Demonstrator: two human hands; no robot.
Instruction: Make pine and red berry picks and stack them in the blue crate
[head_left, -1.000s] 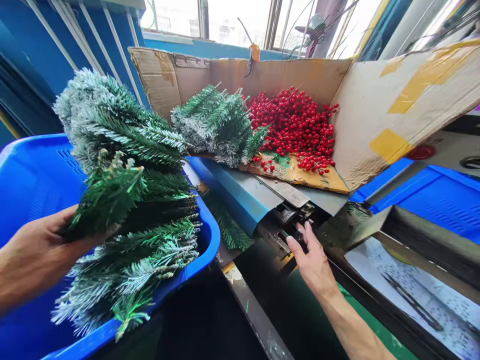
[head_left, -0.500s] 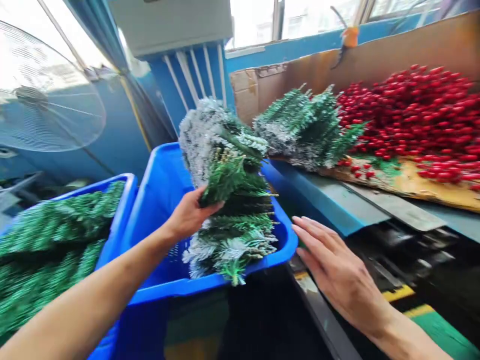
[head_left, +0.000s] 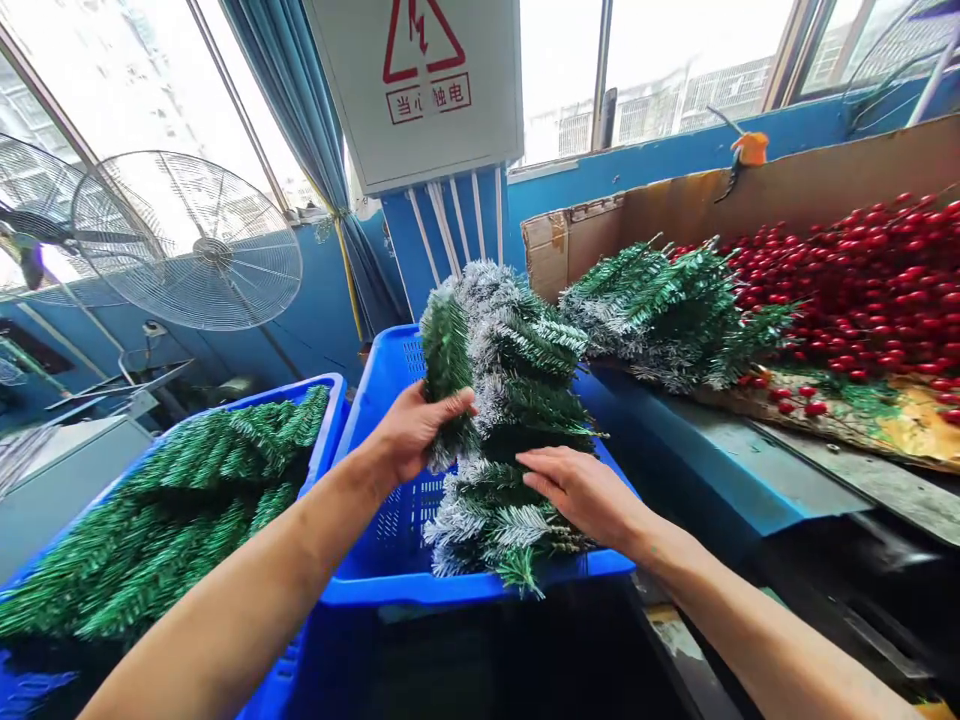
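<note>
Clearly, left hand [head_left: 412, 430]: its grip pinched the frosted bundle [head_left: 445, 350] between thumb and fingers, upright above the middle basket [head_left: 465, 588].
Right hand [head_left: 589, 490]: its grip was unclosed, fingers straight and close together, over the sprig pile [head_left: 517, 375]; contact could not be told.
Sprig pile: it lay along the middle basket's right side, tips overhanging the front rim.
Left basket [head_left: 332, 430]: it stood beside the middle one and held green branches [head_left: 202, 480].
Cardboard box [head_left: 574, 240]: at right, it held a snowy cluster [head_left: 667, 315] next to red berries [head_left: 862, 285].
</note>
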